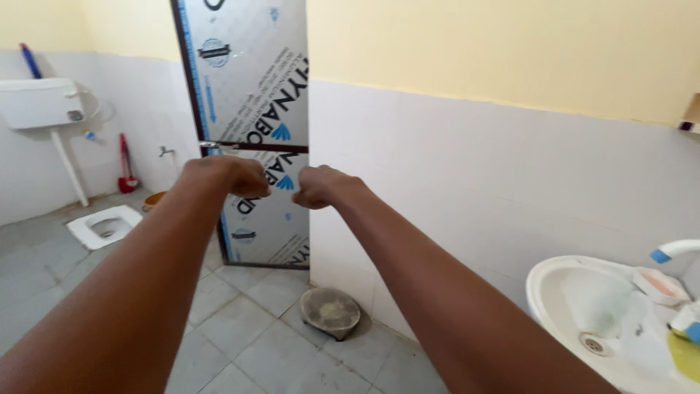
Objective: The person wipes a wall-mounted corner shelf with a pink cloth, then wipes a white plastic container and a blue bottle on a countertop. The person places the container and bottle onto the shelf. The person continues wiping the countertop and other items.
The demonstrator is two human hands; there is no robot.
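fists both clenched, left hand [232,177] and right hand [321,187] grip nothing visible, near silver door [251,87]

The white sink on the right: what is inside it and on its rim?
Inside the white sink shows a metal drain. On its rim lies a soap dish with pinkish soap. The picture's edge cuts off its right side.

I look down on the grey tiled floor [240,350]: a round grey stool [330,311] beside the wall, a white squat toilet [104,225] set farther left.
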